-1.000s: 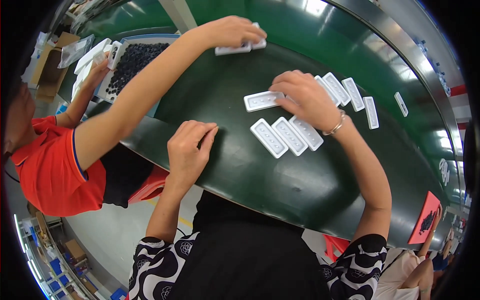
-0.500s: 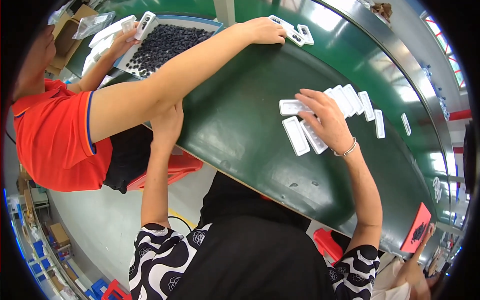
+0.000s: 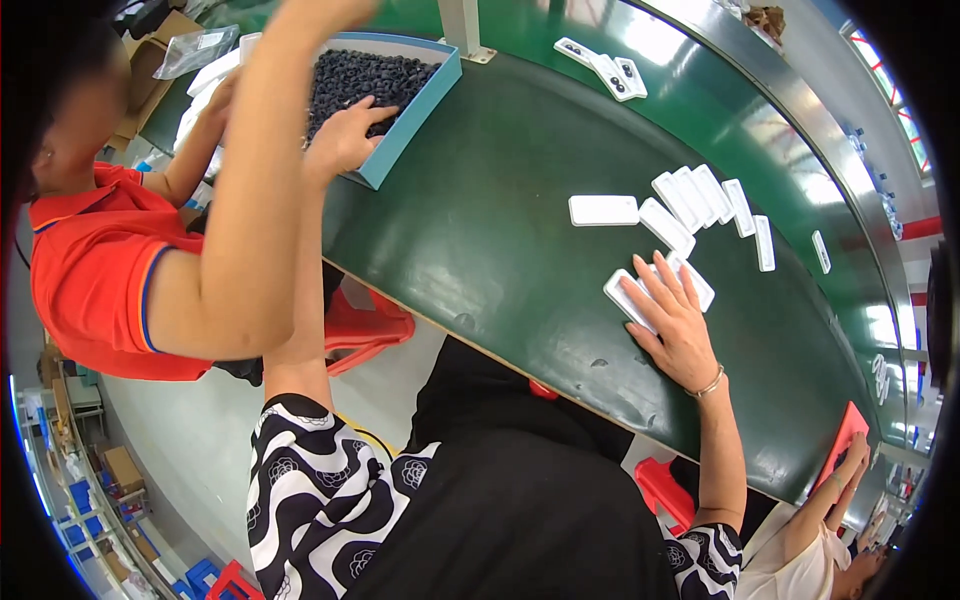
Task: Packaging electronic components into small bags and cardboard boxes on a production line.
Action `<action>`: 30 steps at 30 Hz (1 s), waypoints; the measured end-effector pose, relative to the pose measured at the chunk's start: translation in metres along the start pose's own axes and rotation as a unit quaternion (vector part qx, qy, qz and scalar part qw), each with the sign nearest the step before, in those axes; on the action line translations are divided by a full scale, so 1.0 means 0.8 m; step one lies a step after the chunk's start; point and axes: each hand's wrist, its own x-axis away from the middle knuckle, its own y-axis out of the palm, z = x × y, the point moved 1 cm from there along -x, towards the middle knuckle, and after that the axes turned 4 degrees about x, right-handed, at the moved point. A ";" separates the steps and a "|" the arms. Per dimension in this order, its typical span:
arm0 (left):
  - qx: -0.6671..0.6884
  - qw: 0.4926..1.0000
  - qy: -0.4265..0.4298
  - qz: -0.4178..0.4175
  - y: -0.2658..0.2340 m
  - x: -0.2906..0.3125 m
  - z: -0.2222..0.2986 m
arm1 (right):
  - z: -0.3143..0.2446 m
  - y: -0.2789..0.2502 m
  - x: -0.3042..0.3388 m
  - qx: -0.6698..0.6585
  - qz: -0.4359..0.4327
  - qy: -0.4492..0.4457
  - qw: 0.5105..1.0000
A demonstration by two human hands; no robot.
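Note:
My left hand (image 3: 343, 140) reaches over the near rim of a blue-edged box (image 3: 410, 130) and touches the small black parts (image 3: 365, 78) heaped in it. Its fingers are stretched out, the thumb apart from them. My right hand (image 3: 675, 325) lies spread over two white oblong trays (image 3: 622, 297) on the green table. Farther off, a single white tray (image 3: 603, 210) lies flat beside another, slanted tray (image 3: 666, 228). Several more white trays (image 3: 690, 197) stand in a fanned row toward the right.
At my left a co-worker in a red shirt (image 3: 110, 290) holds a bent arm (image 3: 250, 220) in front of my left forearm. White trays with black parts (image 3: 615, 75) lie by the far edge of the green table (image 3: 480, 200). A red tray (image 3: 838, 450) is at the right.
My left hand has moved up and forward into the box of black parts. My right hand has shifted nearer me, with two trays under it. The co-worker's arm has drawn back left.

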 end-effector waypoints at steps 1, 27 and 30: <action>0.038 0.999 0.010 0.011 0.007 -0.005 0.016 | 0.007 -0.003 0.010 -0.025 -0.007 0.010 1.000; 0.201 0.938 -0.126 0.254 0.019 0.023 0.026 | -0.110 0.036 -0.543 0.071 0.015 -0.161 0.984; 0.316 0.894 -0.142 0.283 0.017 0.026 0.037 | -0.110 0.045 -0.547 0.092 0.047 -0.168 0.980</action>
